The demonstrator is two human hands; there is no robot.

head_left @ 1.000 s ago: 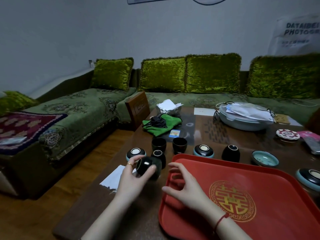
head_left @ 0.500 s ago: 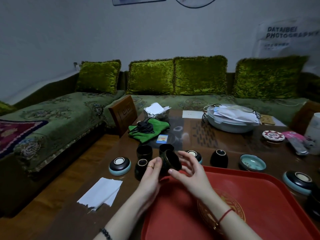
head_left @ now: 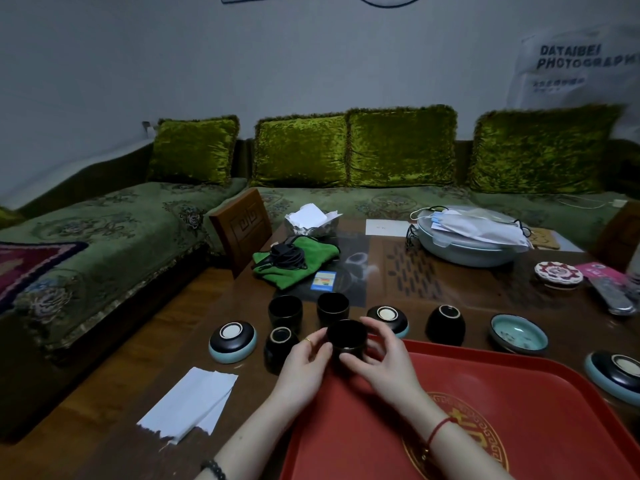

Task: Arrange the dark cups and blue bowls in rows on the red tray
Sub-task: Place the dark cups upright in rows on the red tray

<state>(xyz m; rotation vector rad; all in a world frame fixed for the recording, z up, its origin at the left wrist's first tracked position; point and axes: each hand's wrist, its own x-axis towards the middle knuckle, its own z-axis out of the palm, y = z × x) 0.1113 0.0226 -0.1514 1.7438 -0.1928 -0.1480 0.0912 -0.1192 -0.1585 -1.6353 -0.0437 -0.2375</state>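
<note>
Both hands hold one dark cup (head_left: 347, 337) upright at the far left corner of the red tray (head_left: 485, 403). My left hand (head_left: 304, 365) grips its left side and my right hand (head_left: 381, 358) its right side and base. Two upright dark cups (head_left: 285, 309) (head_left: 332, 306) stand behind on the table. Two more dark cups (head_left: 280, 344) (head_left: 445, 323) stand upside down. Blue bowls (head_left: 232, 341) (head_left: 388, 318) (head_left: 614, 372) lie upside down, and one blue bowl (head_left: 518, 332) sits upright.
A torn white paper (head_left: 190, 403) lies at the table's near left. A green cloth with a black cable (head_left: 294, 258), a small card (head_left: 323, 280), a large lidded basin (head_left: 467, 244) and a remote (head_left: 611, 296) sit farther back. A green sofa surrounds the table.
The cup, held tilted by my left hand a second ago, has been turned upright and brought to the tray's far left corner. My right hand has come up and taken hold of it too.
</note>
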